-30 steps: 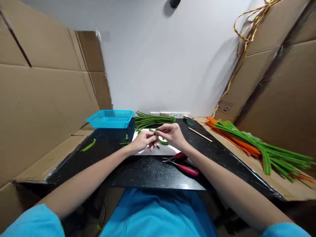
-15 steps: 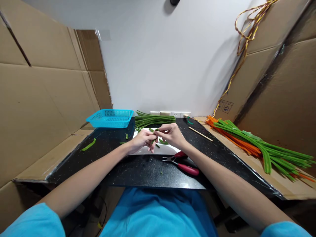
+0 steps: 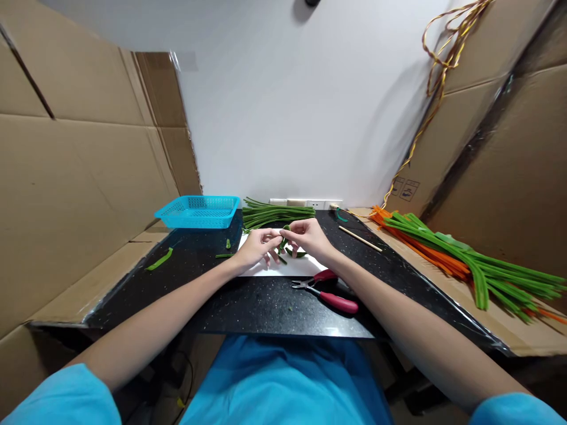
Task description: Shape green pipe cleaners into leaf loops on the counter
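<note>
My left hand (image 3: 257,248) and my right hand (image 3: 311,241) meet above a white sheet (image 3: 277,270). Between their pinched fingertips is a small bent piece of green pipe cleaner (image 3: 283,241), partly hidden by the fingers. More short green pieces (image 3: 296,253) lie on the sheet just below. Nearer to me, pliers (image 3: 337,303) with red handles rest with their jaws apart and pointing left. Behind the hands stretches a bundle of long dark green pipe cleaners (image 3: 280,214).
A blue plastic basket (image 3: 197,224) stands at the back left. Loose green pieces (image 3: 160,260) lie left of the sheet. A thin wooden stick (image 3: 361,239) is on the right, with orange and green pipe cleaners (image 3: 469,260) beyond it. Cardboard walls (image 3: 88,189) flank the black table.
The fingertips have shifted slightly to the right, and the green piece between them has turned more upright. My left fingers have spread a little. The things on the table have stayed put.
</note>
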`<state>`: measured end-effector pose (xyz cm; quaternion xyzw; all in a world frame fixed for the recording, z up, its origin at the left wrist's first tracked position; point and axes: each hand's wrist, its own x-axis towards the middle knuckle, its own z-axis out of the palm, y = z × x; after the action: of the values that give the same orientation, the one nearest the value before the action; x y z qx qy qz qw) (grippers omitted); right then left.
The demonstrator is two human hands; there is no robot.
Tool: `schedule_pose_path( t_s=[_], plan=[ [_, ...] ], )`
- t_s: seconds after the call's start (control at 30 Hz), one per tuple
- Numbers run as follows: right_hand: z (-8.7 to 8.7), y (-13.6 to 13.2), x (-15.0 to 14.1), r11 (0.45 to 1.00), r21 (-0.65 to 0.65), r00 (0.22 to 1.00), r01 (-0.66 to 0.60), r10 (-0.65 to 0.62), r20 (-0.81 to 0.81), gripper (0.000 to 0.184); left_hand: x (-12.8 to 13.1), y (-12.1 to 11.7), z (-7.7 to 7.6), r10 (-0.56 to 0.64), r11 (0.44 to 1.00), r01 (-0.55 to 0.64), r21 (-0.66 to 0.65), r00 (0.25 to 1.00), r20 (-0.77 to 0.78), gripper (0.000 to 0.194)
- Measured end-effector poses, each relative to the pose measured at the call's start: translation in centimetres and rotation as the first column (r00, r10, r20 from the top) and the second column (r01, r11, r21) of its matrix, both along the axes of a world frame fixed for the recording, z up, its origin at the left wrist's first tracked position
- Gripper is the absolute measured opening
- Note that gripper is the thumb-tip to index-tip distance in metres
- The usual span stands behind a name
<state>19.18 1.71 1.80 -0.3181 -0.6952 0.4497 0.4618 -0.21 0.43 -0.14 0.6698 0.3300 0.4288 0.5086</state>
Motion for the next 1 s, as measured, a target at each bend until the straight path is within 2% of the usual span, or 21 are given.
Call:
schedule_pose_path(
  t_s=[0.13, 0.3, 0.53, 0.7, 0.77, 0.87, 1.0],
  plan=[
    [0.00, -0.17, -0.14, 1.000, 0.000, 0.999, -0.014, 0.014, 0.037, 0.051, 0.27, -0.21, 0.18, 0.014, 0.999, -0.014, 0.030, 1.000, -0.013, 0.036],
    [0.00, -0.25, -0.13, 0.999, -0.022, 0.998, -0.028, 0.029, 0.048, 0.052, 0.45, -0.30, 0.28, 0.043, 0.999, -0.043, 0.002, 0.999, -0.009, 0.031],
    [-0.07, -0.19, -0.10, 0.997, -0.067, 0.998, -0.031, 0.035, 0.055, 0.054, 0.57, -0.50, 0.43, 0.022, 1.000, -0.022, -0.003, 1.000, -0.013, 0.031],
    [-0.14, -0.13, -0.24, 0.992, -0.106, 0.997, -0.071, 0.072, 0.004, 0.056, 0.53, -0.38, 0.38, 0.050, 0.999, -0.050, -0.006, 0.999, -0.001, 0.031],
    [-0.19, -0.11, -0.29, 0.988, -0.120, 0.995, -0.095, 0.095, -0.003, 0.056, 0.42, -0.34, 0.37, 0.024, 1.000, -0.024, -0.014, 1.000, 0.003, 0.034],
    [-0.16, -0.18, -0.29, 0.987, -0.113, 0.993, -0.118, 0.118, -0.002, 0.056, 0.18, -0.34, 0.42, -0.034, 0.999, 0.034, -0.027, 0.999, 0.001, 0.037],
    [-0.10, -0.28, -0.21, 0.992, -0.082, 0.995, -0.094, 0.097, 0.034, 0.055, 0.08, -0.24, 0.37, -0.019, 0.997, 0.020, -0.072, 1.000, 0.004, 0.034]
  ],
)
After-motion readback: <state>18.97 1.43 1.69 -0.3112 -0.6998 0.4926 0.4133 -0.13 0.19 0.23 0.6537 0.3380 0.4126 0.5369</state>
